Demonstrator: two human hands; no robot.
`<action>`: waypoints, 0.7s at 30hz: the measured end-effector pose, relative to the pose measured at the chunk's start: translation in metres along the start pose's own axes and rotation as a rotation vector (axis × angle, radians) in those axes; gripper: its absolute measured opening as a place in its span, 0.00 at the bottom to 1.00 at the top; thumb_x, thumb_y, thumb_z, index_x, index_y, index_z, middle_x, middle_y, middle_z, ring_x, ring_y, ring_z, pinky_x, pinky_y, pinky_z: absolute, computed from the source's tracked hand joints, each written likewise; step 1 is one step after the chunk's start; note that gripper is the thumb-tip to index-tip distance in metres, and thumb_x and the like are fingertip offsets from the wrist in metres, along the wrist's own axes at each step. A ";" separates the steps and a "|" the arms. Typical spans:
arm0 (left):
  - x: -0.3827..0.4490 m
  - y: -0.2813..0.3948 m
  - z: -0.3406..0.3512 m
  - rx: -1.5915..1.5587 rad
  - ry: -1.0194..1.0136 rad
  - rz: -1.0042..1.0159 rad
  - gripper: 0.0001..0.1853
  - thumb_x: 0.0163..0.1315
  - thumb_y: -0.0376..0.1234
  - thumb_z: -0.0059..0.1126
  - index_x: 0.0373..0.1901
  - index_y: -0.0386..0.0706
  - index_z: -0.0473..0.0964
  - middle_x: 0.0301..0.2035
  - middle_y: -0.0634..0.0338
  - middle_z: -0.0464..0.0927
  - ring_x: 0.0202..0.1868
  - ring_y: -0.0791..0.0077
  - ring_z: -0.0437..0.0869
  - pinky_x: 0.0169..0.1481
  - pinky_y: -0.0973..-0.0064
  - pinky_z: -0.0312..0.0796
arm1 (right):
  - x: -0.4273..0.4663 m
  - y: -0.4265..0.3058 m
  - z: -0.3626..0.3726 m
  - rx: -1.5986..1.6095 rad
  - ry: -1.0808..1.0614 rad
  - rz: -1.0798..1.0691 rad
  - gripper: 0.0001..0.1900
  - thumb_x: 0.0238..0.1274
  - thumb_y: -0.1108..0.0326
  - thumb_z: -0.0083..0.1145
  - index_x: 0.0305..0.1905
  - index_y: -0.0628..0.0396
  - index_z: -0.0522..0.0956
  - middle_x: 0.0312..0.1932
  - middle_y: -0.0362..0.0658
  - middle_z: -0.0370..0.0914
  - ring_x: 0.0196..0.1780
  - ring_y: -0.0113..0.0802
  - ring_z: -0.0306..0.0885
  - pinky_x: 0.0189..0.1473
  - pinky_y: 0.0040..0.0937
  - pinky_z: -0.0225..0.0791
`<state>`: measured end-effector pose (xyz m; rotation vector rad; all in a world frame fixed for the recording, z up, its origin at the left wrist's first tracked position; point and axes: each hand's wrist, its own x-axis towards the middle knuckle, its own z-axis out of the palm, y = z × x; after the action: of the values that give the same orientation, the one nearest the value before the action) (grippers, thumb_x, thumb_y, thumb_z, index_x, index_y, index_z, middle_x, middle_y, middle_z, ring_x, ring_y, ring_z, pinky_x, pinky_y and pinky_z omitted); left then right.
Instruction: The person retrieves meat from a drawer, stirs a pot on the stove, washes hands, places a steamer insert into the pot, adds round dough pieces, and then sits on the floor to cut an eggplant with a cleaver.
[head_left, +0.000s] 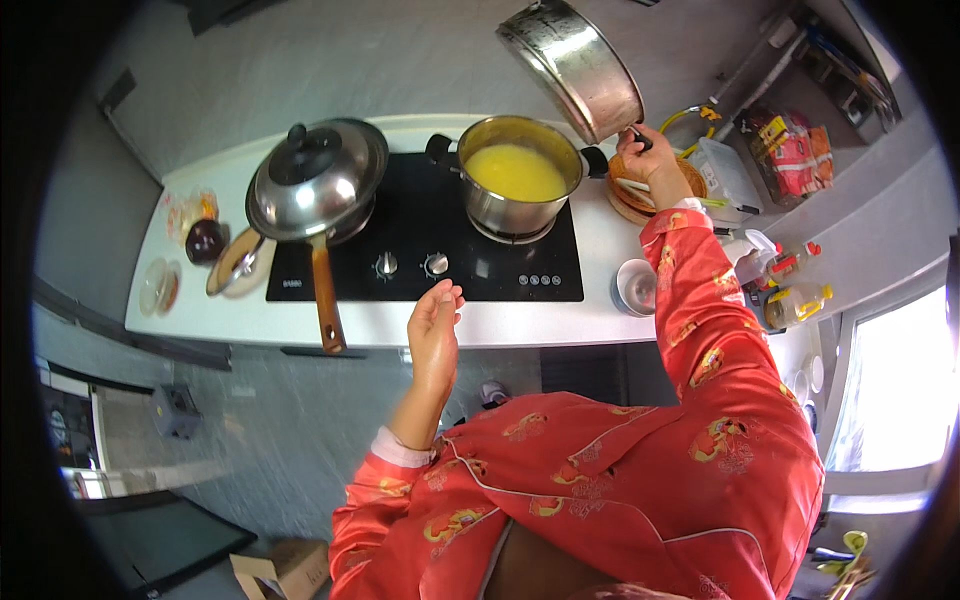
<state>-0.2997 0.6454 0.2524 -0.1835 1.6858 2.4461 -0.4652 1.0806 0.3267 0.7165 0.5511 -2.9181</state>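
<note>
My right hand (646, 159) grips the black handle of a metal steamer pot (576, 71), which is raised and tilted behind and to the right of a steel stockpot (514, 210). Yellow liquid (516, 172) fills much of the stockpot, which stands on the right burner of a black gas hob (420, 225). In front of the hob's edge, my left hand (436, 322) is raised with fingers close together and nothing seen in it; its palm is partly hidden. A wok with a domed steel lid (319, 184) sits on the left burner, its wooden handle (325, 292) pointing towards me.
A glass lid (238, 266), a dark round vegetable (205, 241) and a small clear container (154, 286) lie on the left counter. Right of the hob are a bowl (636, 288), woven mats (626, 206), a plastic box (724, 180) and an oil bottle (796, 304).
</note>
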 end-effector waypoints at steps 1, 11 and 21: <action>-0.001 0.006 -0.002 0.026 -0.034 0.048 0.17 0.66 0.34 0.50 0.52 0.34 0.70 0.44 0.56 0.77 0.45 0.74 0.77 0.49 0.77 0.67 | -0.008 0.010 0.005 0.033 -0.017 0.025 0.07 0.56 0.68 0.50 0.37 0.59 0.71 0.28 0.45 0.71 0.26 0.33 0.69 0.15 0.18 0.61; -0.019 0.072 0.048 0.539 -0.236 0.906 0.14 0.61 0.29 0.55 0.47 0.33 0.75 0.43 0.47 0.77 0.46 0.59 0.79 0.53 0.71 0.69 | -0.085 0.084 0.015 -0.064 -0.082 -0.044 0.11 0.62 0.60 0.51 0.35 0.57 0.67 0.24 0.43 0.68 0.23 0.31 0.69 0.09 0.15 0.59; 0.010 0.058 0.041 0.305 -0.221 0.657 0.09 0.62 0.28 0.54 0.42 0.35 0.76 0.34 0.57 0.78 0.33 0.78 0.79 0.37 0.83 0.71 | -0.036 0.043 0.012 -0.292 0.083 -0.340 0.10 0.62 0.62 0.52 0.38 0.55 0.67 0.23 0.44 0.71 0.22 0.32 0.70 0.11 0.17 0.55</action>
<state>-0.3215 0.6644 0.3184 0.7631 2.2324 2.4114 -0.4312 1.0367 0.3391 0.7707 1.1853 -3.0103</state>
